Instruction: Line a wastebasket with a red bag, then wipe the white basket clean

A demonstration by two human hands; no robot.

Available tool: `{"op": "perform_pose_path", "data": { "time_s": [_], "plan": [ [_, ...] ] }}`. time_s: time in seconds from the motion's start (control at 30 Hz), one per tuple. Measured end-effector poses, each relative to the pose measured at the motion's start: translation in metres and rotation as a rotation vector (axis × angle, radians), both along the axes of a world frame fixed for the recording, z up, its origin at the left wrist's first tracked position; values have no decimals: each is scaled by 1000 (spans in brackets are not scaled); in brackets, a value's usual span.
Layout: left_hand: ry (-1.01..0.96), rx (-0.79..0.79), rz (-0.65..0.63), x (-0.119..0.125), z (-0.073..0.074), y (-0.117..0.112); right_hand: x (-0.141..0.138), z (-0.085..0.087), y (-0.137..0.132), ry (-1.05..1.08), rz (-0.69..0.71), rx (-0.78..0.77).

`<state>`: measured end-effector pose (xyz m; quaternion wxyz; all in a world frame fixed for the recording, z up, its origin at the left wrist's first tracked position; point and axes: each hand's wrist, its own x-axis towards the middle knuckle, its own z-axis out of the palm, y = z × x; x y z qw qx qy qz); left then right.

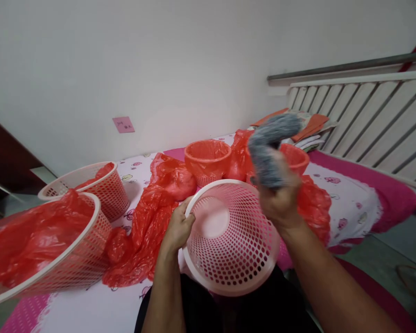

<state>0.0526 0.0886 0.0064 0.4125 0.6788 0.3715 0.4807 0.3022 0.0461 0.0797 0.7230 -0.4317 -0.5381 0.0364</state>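
Observation:
A pink perforated plastic basket (213, 217) is tilted over my lap, its mouth facing me. My left hand (180, 226) grips the basket's left rim with the fingers wrapped around it. Raised above the right side of the rim, my right hand (280, 199) is closed on a grey fuzzy cloth (268, 148). Motion blurs both this hand and the cloth. Crumpled red plastic bags (147, 236) lie to the left of the basket, beside my left hand. Just behind the basket stands a smaller basket lined with a red bag (208, 159).
At the left stand two more pink baskets, a near one (93, 236) and a far one (116, 194), with red plastic inside. Another red-lined basket (294, 157) is partly hidden behind my right hand. Folded cloths (312, 129) sit by the white slatted rail (374, 120) at the right.

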Motion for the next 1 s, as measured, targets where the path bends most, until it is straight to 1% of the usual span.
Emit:
{"op": "perform_pose_path", "data": {
  "time_s": [0.07, 0.13, 0.17, 0.23, 0.3, 0.47, 0.53, 0.6, 0.67, 0.73, 0.8, 0.87, 0.93, 1.0],
  "plan": [
    [7, 17, -4, 1, -2, 0, -10, -9, 15, -387, 115, -51],
    [11, 25, 7, 2, -4, 0, -20, -21, 25, -715, 165, -174],
    [10, 28, 13, 2, -5, 1, -23, -27, 28, -808, 160, -240],
    [14, 35, 14, 2, -6, 1, -28, -34, 29, -908, 123, -318],
    [35, 45, 0, 2, -5, 1, -28, -34, 25, -942, 108, -324],
    [116, 68, -32, 2, 0, -2, -17, -16, 11, -971, 197, -340],
    [136, 75, -30, 3, 1, -3, -16, -14, 8, -998, 195, -339],
    [144, 85, -29, 5, 1, -3, -19, -18, 8, -1038, 133, -316],
    [146, 95, -35, 7, 1, -4, -25, -25, 10, -1079, 56, -282],
    [141, 100, -44, 7, 2, -5, -29, -32, 14, -1093, 12, -258],
    [133, 95, -49, 6, 3, -5, -29, -36, 19, -1069, 0, -258],
    [127, 74, -47, 4, 4, -5, -24, -35, 23, -1019, 15, -276],
    [113, 43, -35, 1, 3, -4, -14, -32, 26, -944, 53, -299],
    [84, 11, -14, -3, 2, -1, 0, -30, 27, -825, 119, -320]
  ]
}}
